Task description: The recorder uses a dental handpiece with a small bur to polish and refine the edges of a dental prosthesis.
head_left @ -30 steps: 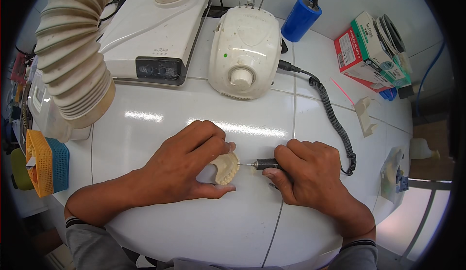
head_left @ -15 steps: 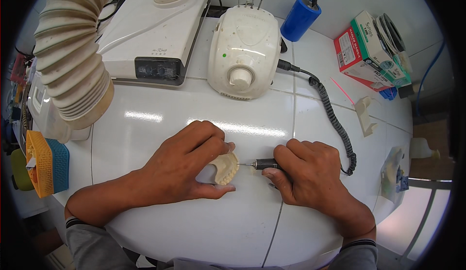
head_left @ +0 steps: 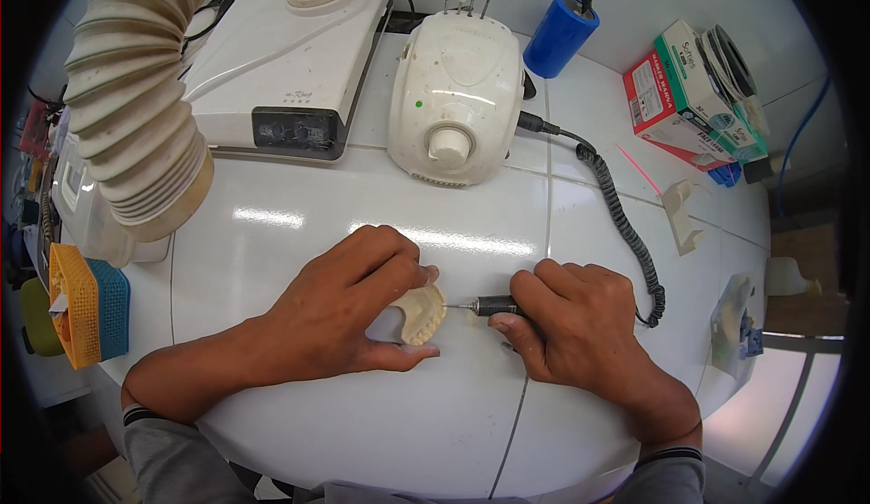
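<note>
I can see two hands at work over one white worktop (head_left: 362, 431). The left hand (head_left: 358, 300) is half spread, like a big letter C. Its thumb is at the near side of one cream tooth model (head_left: 424, 315), and a finger is at the far side, so the model is pinched between them. The tooth model is shaped like a curve, with its row of teeth facing right. It is just above the middle of the worktop, between the two hands.

The right hand (head_left: 575, 323) is curled up tight around one black drill pen (head_left: 497, 305). The pen has one thin metal tip (head_left: 460, 306) that points left and meets the outside edge of the model. I can't tell how hard it presses.

Behind the hands sits one white box with a round knob (head_left: 458, 96). One curly black cord (head_left: 609, 196) runs from its side and bends down near the right hand. To the left is one flat white machine (head_left: 272, 78), and one fat ribbed hose (head_left: 136, 96) hangs beside it.

One blue can (head_left: 562, 37) stands at the back. I count two baskets on the left, one yellow basket (head_left: 75, 309) and one blue basket (head_left: 111, 309), side by side. On the right there is one cream stand (head_left: 680, 218).
</note>
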`<state>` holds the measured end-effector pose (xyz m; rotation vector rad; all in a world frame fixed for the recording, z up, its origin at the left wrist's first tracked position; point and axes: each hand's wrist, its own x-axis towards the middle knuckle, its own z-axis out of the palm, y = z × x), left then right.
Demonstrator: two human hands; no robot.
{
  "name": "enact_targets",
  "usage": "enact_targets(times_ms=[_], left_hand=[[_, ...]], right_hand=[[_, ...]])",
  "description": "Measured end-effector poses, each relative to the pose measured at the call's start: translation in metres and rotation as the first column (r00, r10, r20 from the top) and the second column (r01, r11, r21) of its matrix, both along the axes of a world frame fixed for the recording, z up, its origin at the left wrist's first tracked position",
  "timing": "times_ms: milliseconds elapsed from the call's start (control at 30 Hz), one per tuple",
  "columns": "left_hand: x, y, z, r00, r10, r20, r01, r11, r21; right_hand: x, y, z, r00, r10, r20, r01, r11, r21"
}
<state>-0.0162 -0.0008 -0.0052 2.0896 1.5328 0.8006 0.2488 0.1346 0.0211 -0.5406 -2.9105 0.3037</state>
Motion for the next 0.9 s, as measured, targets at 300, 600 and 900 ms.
enact_targets(times_ms=[300, 600, 900], left_hand=[[0.0, 0.0005, 0.0005, 1.0, 0.001, 0.006, -0.001, 1.0, 0.017], [0.0011, 0.0003, 0.0005, 1.0, 0.003, 0.011, -0.003, 1.0, 0.01], [0.0006, 0.0001, 0.0001, 1.0, 0.004, 0.003, -0.004, 1.0, 0.003]], right_hand=[[0.0005, 0.0015, -0.0004, 1.0, -0.001, -0.017, 0.001, 1.0, -0.013], [0.0007, 0.0011, 0.0003, 1.0, -0.004, -0.007, 0.004, 1.0, -0.015], [0.0005, 0.0014, -0.0002, 1.0, -0.001, -0.023, 0.0, 1.0, -0.011]])
